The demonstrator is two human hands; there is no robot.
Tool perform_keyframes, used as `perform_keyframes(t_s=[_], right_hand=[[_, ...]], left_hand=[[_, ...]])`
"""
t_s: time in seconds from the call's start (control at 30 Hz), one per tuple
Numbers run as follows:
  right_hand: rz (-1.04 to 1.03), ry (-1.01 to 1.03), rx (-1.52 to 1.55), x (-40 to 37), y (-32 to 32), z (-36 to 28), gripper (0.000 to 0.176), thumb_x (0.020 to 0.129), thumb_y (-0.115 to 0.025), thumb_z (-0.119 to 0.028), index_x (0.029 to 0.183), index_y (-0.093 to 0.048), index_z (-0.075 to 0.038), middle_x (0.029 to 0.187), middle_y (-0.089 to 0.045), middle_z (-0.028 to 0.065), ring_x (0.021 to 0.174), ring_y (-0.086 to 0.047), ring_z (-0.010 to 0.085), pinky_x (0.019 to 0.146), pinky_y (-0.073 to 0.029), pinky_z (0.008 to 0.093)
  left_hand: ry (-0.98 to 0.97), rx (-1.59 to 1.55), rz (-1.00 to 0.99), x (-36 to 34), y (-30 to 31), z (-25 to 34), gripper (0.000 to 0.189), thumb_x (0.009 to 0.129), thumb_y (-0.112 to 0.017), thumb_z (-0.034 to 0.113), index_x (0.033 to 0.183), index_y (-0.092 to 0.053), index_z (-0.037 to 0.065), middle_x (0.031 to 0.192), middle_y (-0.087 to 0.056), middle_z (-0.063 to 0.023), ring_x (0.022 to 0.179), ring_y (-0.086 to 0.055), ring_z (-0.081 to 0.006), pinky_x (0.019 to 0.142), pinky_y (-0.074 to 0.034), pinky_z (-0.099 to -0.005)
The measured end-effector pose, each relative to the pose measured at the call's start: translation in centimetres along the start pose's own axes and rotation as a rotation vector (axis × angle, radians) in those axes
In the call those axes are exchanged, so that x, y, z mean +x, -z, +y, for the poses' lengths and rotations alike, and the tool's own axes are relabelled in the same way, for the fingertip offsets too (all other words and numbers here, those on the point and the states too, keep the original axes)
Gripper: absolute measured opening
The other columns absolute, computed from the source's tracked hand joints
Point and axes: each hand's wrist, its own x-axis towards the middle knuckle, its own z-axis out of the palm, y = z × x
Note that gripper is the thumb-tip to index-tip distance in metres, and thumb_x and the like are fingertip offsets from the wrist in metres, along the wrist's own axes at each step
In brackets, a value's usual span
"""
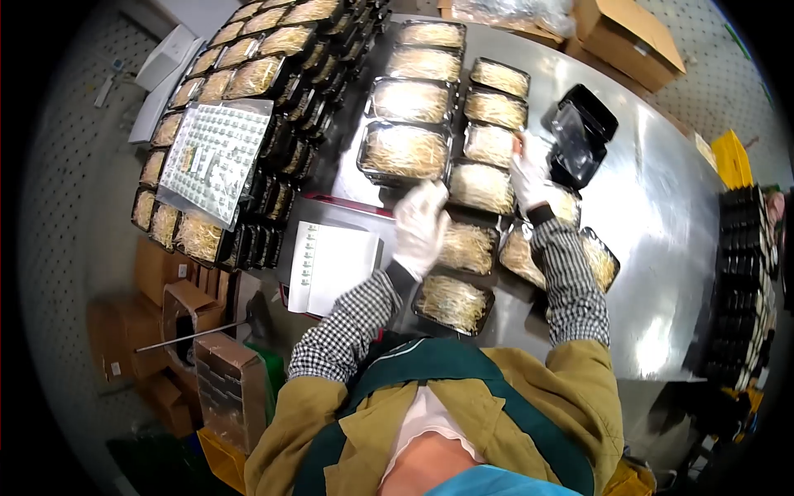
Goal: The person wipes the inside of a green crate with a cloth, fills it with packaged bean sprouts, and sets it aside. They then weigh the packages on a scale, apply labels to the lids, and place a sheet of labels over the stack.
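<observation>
My left hand (420, 225), in a white glove, is closed with its fingers bent, beside the left edge of a black tray of bean sprouts (481, 188). Whatever is between those fingertips, if anything, is hidden. My right hand (529, 172), also gloved, stretches its fingers along the right edge of another sprout tray (490, 144); a small reddish spot shows at a fingertip. Below my left hand lies a white sheet of printed labels (332, 269). More filled trays form columns on the table, including a large one (405, 150) just above my left hand.
Stacked sprout trays (255, 76) rise at the left, with a bagged label sheet (217, 157) on top. Empty black trays (585, 136) lie on the metal table (653, 248), right of my right hand. A cardboard box (628, 41) stands beyond the far edge; dark stacks (738, 273) stand at the right.
</observation>
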Motion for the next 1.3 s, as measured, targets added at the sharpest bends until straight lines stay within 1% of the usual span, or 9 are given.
perform_keyframes(t_s=[0.13, 0.27, 0.4, 0.57, 0.7, 0.83, 0.87, 1.07, 1.3], right_hand=[[-0.003, -0.222, 0.13, 12.3, -11.5, -0.6, 0.03, 0.088, -0.051, -0.027, 0.098, -0.058, 0.0, 0.095, -0.06, 0.0231, 0.09, -0.057, 0.0385, 0.078, -0.046, 0.0415], [-0.187, -0.581, 0.14, 21.8, -18.2, -1.1, 0.052, 0.084, -0.05, -0.043, 0.094, -0.065, 0.006, 0.093, -0.061, 0.0315, 0.096, -0.06, 0.0421, 0.082, -0.047, 0.0469], [-0.205, -0.685, -0.059, 25.3, -24.3, -0.4, 0.044, 0.087, -0.049, -0.039, 0.097, -0.063, 0.002, 0.104, -0.063, 0.0237, 0.097, -0.062, 0.0367, 0.083, -0.05, 0.0429], [-0.111, -0.509, 0.075, 25.3, -21.9, -0.5, 0.029, 0.089, -0.048, -0.026, 0.099, -0.05, 0.001, 0.092, -0.063, 0.027, 0.089, -0.061, 0.0424, 0.078, -0.047, 0.0464], [0.213, 0.027, -0.047, 24.2, -10.7, -0.1, 0.022, 0.087, -0.054, -0.024, 0.098, -0.049, -0.005, 0.083, -0.062, 0.0212, 0.072, -0.06, 0.0424, 0.063, -0.048, 0.0499], [0.205, 0.159, -0.077, 16.8, 7.7, 0.2, 0.02, 0.088, -0.057, -0.021, 0.097, -0.052, -0.003, 0.078, -0.062, 0.019, 0.071, -0.062, 0.0368, 0.06, -0.048, 0.0422], [0.147, 0.121, -0.032, 13.9, 12.0, 0.0, 0.021, 0.088, -0.058, -0.02, 0.099, -0.052, -0.003, 0.077, -0.062, 0.0189, 0.072, -0.062, 0.036, 0.061, -0.048, 0.0412], [-0.314, -0.488, -0.106, -9.4, 27.3, -0.1, 0.022, 0.091, -0.051, -0.019, 0.101, -0.054, 0.001, 0.085, -0.06, 0.0135, 0.081, -0.056, 0.0213, 0.074, -0.045, 0.0326], [-0.283, -0.924, 0.291, -33.9, 25.0, -0.7, 0.015, 0.091, -0.049, -0.017, 0.093, -0.052, -0.003, 0.081, -0.05, 0.0004, 0.078, -0.046, 0.01, 0.071, -0.041, 0.0266]], left_hand=[[0.269, 0.21, 0.192, 9.2, 1.6, -8.4, 0.07, 0.085, -0.056, 0.029, 0.141, -0.024, 0.001, 0.137, -0.037, -0.0237, 0.125, -0.036, -0.0368, 0.103, -0.027, -0.0464], [0.589, 0.201, -0.135, 14.9, 1.7, -13.8, 0.07, 0.087, -0.051, 0.041, 0.137, -0.027, -0.002, 0.126, -0.048, -0.0236, 0.109, -0.052, -0.0388, 0.091, -0.043, -0.0448], [0.697, 0.267, -0.178, 16.4, -1.8, -16.8, 0.063, 0.091, -0.043, 0.042, 0.135, -0.031, -0.001, 0.11, -0.058, -0.0237, 0.095, -0.058, -0.0392, 0.082, -0.047, -0.0451], [0.741, -0.007, 0.005, 16.1, -2.6, -17.3, 0.039, 0.087, -0.055, 0.034, 0.112, -0.05, 0.004, 0.105, -0.059, -0.0216, 0.099, -0.057, -0.0377, 0.084, -0.046, -0.0438], [0.694, -0.157, -0.011, 16.3, -2.1, -18.3, 0.042, 0.084, -0.058, 0.035, 0.105, -0.056, -0.001, 0.095, -0.064, -0.0226, 0.091, -0.061, -0.0377, 0.079, -0.049, -0.0406], [0.013, 0.307, -0.168, 17.1, -2.9, -21.4, 0.029, 0.083, -0.055, 0.028, 0.089, -0.062, 0.001, 0.084, -0.064, -0.0215, 0.074, -0.062, -0.0328, 0.069, -0.051, -0.0367], [0.562, -0.153, -0.02, 17.8, 0.6, -15.1, 0.029, 0.084, -0.06, 0.028, 0.092, -0.057, 0.001, 0.087, -0.064, -0.0201, 0.084, -0.063, -0.0352, 0.072, -0.052, -0.0411], [0.28, -0.156, 0.243, 15.6, 7.4, -8.9, 0.035, 0.088, -0.058, 0.034, 0.101, -0.055, 0.001, 0.087, -0.065, -0.0175, 0.078, -0.063, -0.0301, 0.073, -0.049, -0.0364], [0.248, -0.531, 0.379, 10.0, 12.0, -5.1, 0.034, 0.091, -0.059, 0.026, 0.098, -0.056, -0.006, 0.082, -0.06, -0.0075, 0.073, -0.053, -0.0131, 0.069, -0.045, -0.0259]])
